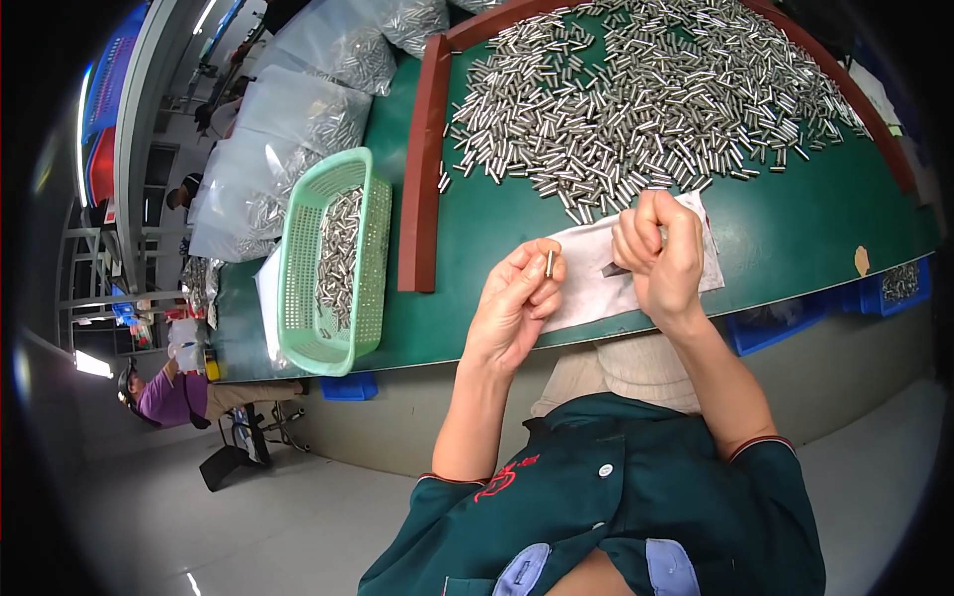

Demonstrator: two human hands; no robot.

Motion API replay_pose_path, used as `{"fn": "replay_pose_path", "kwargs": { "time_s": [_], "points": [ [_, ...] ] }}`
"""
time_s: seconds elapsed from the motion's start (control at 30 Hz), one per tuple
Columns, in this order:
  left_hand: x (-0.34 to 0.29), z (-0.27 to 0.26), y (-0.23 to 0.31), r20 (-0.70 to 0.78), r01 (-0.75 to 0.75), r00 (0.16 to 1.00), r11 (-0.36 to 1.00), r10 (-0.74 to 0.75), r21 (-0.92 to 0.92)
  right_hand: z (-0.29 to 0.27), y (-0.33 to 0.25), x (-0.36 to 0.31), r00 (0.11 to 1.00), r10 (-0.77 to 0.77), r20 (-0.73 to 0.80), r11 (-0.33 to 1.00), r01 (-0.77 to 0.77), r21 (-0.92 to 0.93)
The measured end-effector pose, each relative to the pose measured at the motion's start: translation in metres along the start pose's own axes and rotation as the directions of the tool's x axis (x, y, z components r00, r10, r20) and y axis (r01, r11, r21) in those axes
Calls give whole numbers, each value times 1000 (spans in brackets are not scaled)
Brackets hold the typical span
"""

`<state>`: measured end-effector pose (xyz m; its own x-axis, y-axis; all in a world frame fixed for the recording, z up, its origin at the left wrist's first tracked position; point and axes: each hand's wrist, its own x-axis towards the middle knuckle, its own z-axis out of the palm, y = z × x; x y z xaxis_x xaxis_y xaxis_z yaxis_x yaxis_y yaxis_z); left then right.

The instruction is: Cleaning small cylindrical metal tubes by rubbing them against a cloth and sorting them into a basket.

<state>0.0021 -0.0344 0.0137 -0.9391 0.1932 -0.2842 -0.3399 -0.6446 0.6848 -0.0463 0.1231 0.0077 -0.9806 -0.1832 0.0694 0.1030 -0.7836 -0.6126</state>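
I see the L hand (512, 306) w/ its grip closed on one pin (550, 263), pinched b/w thumb & fingers, approx upright, above a stained cloth (581, 295) on the green counter (795, 233). R hand (663, 258) is curled, fingers tucked in, over the cloth's R part; can't tell from my end if that grip has anything in it. Pile (646, 124) of loose pins lies just beyond the hands, inside a red-brown frame (422, 189). L of the frame I've a lt-green basket (372, 273) w/ more pins, clear bags (298, 104) behind it.
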Motion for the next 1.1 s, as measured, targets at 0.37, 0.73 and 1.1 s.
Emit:
{"fn": "replay_pose_path", "kwargs": {
  "time_s": [0.37, 0.73, 1.1],
  "points": [
    [8, 13, 5, -156, -100, 979, 973, 135, 210, 0, -1, 0, 1000, 7, 2, 1000, -7, 9],
    [51, 7, 9, 464, -294, 797, -423, 387, 857, -1, 0, -2, 1000, 17, 5, 1000, -17, 14],
    [38, 10, 11, 229, -227, 902, -49, 366, 973, -3, -1, -1, 1000, 14, 4, 1000, -14, 0]
  ]
}}
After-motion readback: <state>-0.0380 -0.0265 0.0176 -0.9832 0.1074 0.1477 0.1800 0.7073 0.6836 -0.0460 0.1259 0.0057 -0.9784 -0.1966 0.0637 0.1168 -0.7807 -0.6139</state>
